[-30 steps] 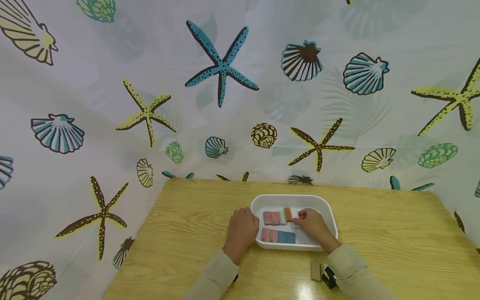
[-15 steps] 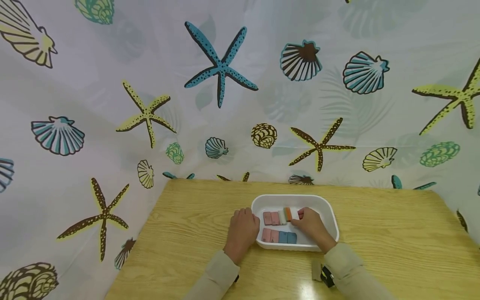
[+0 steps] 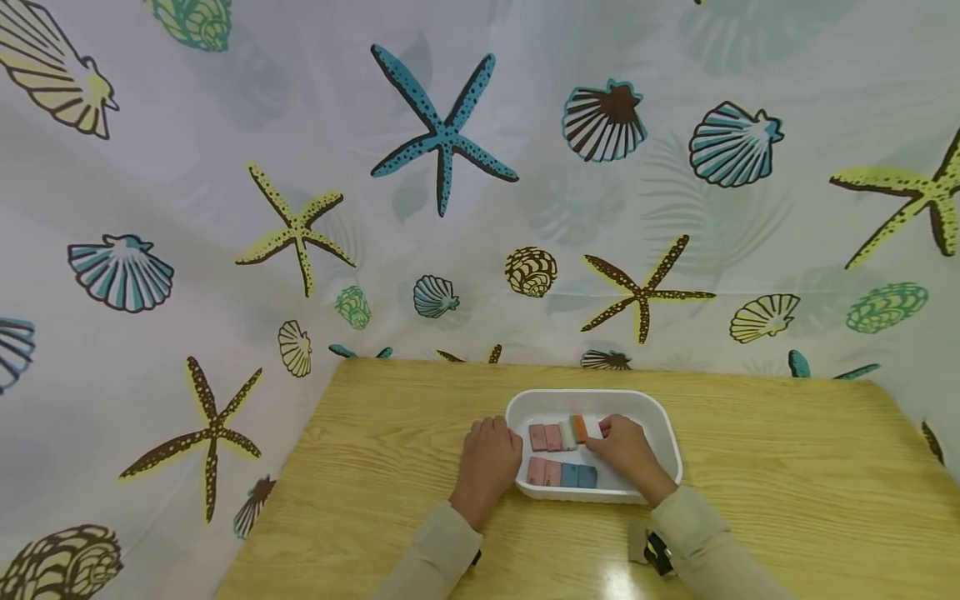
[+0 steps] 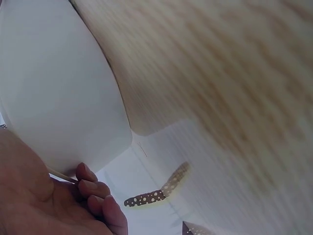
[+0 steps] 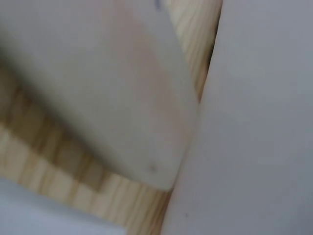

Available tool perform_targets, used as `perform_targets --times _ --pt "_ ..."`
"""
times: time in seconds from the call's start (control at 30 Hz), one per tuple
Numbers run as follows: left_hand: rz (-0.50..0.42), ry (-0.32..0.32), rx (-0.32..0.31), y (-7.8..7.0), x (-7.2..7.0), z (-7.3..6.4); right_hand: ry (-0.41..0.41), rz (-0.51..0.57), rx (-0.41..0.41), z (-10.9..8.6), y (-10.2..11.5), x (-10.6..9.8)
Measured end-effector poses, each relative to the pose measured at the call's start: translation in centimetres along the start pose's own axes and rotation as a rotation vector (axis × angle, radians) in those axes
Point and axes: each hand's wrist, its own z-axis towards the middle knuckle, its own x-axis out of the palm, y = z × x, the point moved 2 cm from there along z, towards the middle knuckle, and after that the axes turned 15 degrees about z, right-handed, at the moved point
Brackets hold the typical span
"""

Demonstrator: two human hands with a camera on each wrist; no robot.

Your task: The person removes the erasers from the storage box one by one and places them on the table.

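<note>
A white plastic tray [image 3: 600,495] on the table holds two rows of small eraser-like blocks: pink blocks [image 3: 545,437], a whitish block [image 3: 567,437] and a green-and-orange block [image 3: 578,429] behind, pink blocks [image 3: 544,472] and blue blocks [image 3: 578,476] in front. My left hand [image 3: 489,460] grips the tray's left end; in the left wrist view its fingers [image 4: 93,188] curl at the rim. Inside the tray my right hand [image 3: 628,450] pinches a white block [image 3: 594,429], mostly hidden by the fingers, beside the green-and-orange one.
A flat brownish piece [image 3: 637,542] lies below my right wrist, by a black wrist device [image 3: 658,553]. Close up in the right wrist view, a pale slab [image 5: 112,88] appears beside a white wall [image 5: 254,117]. Behind the wooden table [image 3: 405,400] hangs a seashell-print curtain [image 3: 495,217].
My right fingers have shifted very slightly at the white block. My left hand keeps its place on the tray, and the blocks stay in their rows. The head view drifts a little.
</note>
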Motion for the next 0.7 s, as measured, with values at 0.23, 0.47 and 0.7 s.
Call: perform_targets --times 0.23,0.47,0.7 --pt "0.016 -0.034 0.004 -0.1 -0.1 -0.1 -0.025 0.078 0.021 -0.3 0.4 -0.3" --pt "0.039 -0.007 -0.013 -0.2 0.2 -0.1 -0.026 0.236 0.046 -0.4 1.0 -0.4" --pt "0.035 -0.005 -0.018 -0.2 0.5 0.1 0.057 0.442 0.117 -1.9 3.1 -0.5"
